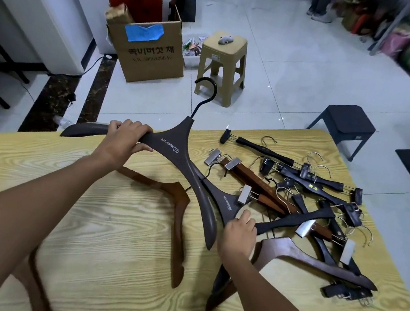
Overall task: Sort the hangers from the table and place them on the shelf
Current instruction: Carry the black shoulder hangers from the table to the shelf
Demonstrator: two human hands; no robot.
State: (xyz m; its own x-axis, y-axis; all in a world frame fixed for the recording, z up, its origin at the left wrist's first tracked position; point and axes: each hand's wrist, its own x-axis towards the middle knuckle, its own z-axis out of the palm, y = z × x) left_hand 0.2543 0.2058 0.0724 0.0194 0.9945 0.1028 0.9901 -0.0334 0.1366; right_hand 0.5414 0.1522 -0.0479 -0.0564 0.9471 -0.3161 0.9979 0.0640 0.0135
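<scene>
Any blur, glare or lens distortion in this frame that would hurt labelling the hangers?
Head view: centre sharp, print on the dark grey hanger legible; edges and top corners smeared; wide-angle bending curves the table edge; small glints on the floor tiles; shadows soft.

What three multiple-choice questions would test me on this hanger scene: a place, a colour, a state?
1. The beige stool stands: A beside the cardboard box; B upon a bed; C inside a cupboard.
2. The box's tape patch is: A red; B blue; C green.
3. The left hand: A lies flat, empty; B holds a cup; C grips the grey hanger.
Answers: A, they stand side by side; B, blue against brown card; C, fingers curl round its arm.
</scene>
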